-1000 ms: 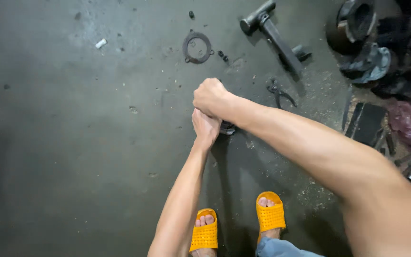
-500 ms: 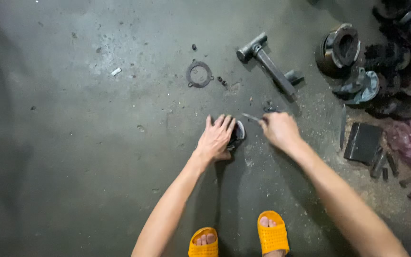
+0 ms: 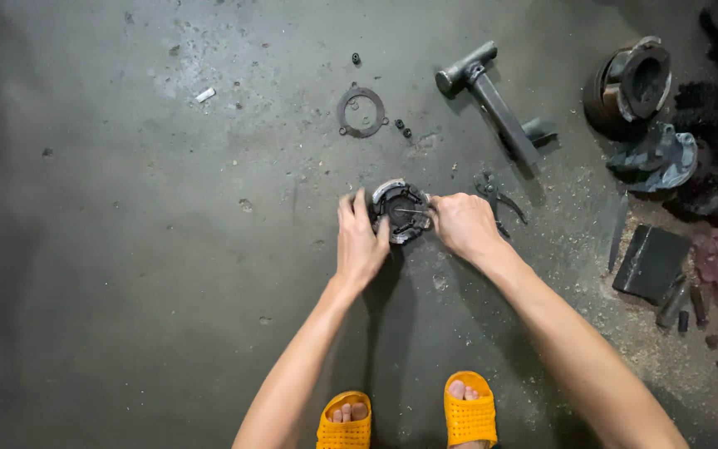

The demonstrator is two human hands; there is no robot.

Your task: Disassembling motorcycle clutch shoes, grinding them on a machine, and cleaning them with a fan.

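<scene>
Left hand (image 3: pixel 361 241) braces round clutch assembly (image 3: pixel 401 209) flat-palmed; right hand (image 3: pixel 461 224) pinches thin tool into it. Looks heavy, rigid, greasy: grip rim.

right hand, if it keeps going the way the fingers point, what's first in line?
The right hand points left, holding a thin tool tip against the round metal part. That part is already at its fingertips, so it comes first; beyond it, the left hand braces the far side.

left hand (image 3: pixel 361 242): arm stretched forward, fingers spread, palm down | right hand (image 3: pixel 462 224): fingers curled, pinching grip
</scene>
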